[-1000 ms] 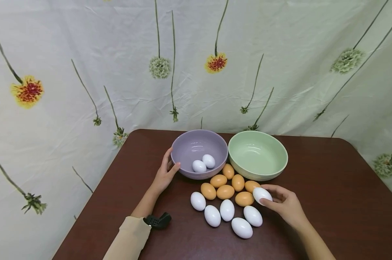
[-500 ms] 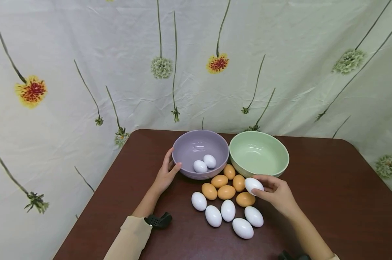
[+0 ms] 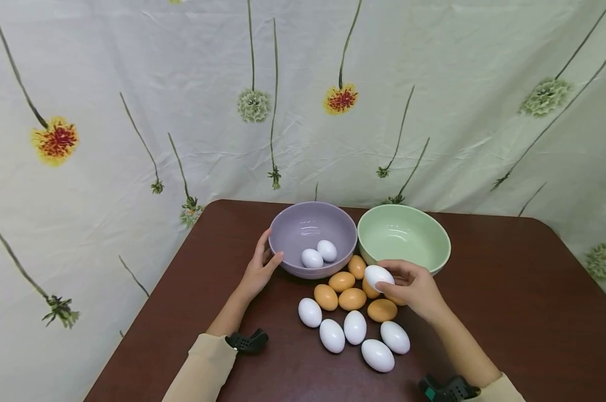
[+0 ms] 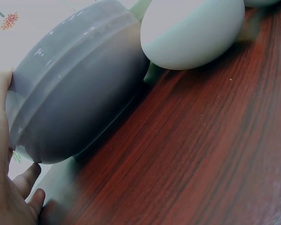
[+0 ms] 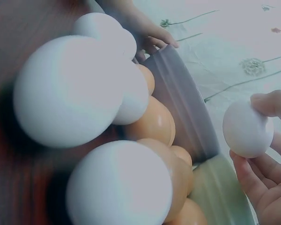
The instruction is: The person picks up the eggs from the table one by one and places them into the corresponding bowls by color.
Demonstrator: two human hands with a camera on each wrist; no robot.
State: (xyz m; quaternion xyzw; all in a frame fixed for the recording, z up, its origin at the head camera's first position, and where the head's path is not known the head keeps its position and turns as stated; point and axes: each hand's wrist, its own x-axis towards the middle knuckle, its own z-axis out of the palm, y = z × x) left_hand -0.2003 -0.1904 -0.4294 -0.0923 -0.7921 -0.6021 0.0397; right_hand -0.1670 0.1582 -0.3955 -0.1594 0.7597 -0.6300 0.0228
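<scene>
A white egg (image 3: 379,277) is pinched between the thumb and fingers of my right hand (image 3: 417,288), above the brown eggs (image 3: 352,299). In the right wrist view this held egg (image 5: 248,129) is off the table. My left hand (image 3: 256,273) holds the left side of the purple bowl (image 3: 310,223), thumb near the front rim and fingers along the outer wall. Two white eggs (image 3: 312,258) lie inside that bowl. To its right stands a green bowl (image 3: 403,229), whose near right edge is partly hidden by my right hand. Several white eggs (image 3: 332,336) lie nearer me.
The dark red-brown table (image 3: 509,290) bears both bowls, which stand side by side near its far edge. Brown eggs lie close in front of them. A flower-patterned cloth (image 3: 303,139) hangs behind the table.
My right hand has carried the white egg leftward and a little farther away, from beside the right-hand brown eggs toward the purple bowl. The left hand stays on the purple bowl.
</scene>
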